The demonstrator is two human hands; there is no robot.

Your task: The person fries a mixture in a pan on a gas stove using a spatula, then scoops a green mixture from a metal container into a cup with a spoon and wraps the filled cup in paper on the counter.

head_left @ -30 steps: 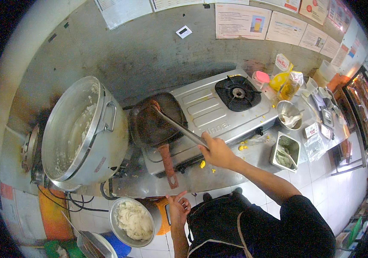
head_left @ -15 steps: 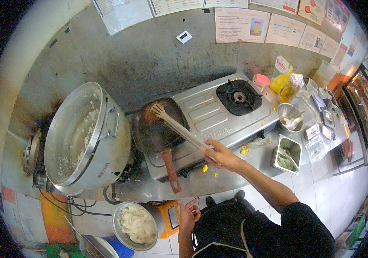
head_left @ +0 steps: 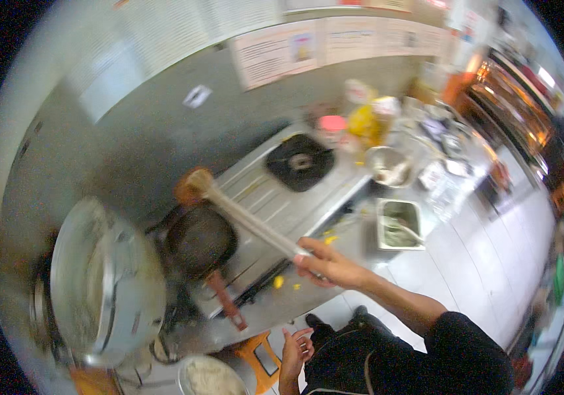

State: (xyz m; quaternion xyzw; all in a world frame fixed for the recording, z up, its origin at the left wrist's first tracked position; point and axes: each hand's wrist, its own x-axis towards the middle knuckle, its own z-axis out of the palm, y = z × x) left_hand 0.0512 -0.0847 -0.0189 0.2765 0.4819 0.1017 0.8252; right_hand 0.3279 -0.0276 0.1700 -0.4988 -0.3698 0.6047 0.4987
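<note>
Along the left side of the head view stands a large, deep, silver metal pot (head_left: pixel 138 303), close beside a dark square-cornered frying pan (head_left: pixel 201 240) with a reddish-brown handle. The pan sits on the near-left end of a silver rectangular gas stove (head_left: pixel 275 207), whose farther burner carries a bare black square grate (head_left: pixel 300 161). Past that grate are a clear container with a pink lid (head_left: pixel 332 124) and a blurred yellow-and-white packet (head_left: pixel 364 125). Nearer on the right come a small round metal bowl (head_left: pixel 372 164) and a rectangular steel tub (head_left: pixel 400 247) with greenish contents and a pale utensil. Bright yellow scraps (head_left: pixel 279 283) lie on the grey metal counter (head_left: pixel 360 237) in front of the stove. Below its edge, at the bottom, are a round metal bowl of white lumpy food (head_left: pixel 213 380) and an orange frame (head_left: pixel 255 362).

From the lower right the bare right forearm stretches leftward over the counter, and the right hand (head_left: pixel 327 263) is wrapped around the near end of long pale-grey metal tongs (head_left: pixel 249 220). They slant across the stove to a roundish orange-brown piece (head_left: pixel 190 189) at their tip, seen just beyond the pan's far rim; blur hides how firmly it is clasped. Low beside the black apron, the left hand (head_left: pixel 295 349) has its fingers parted and loosely curled, free of any object.
</note>
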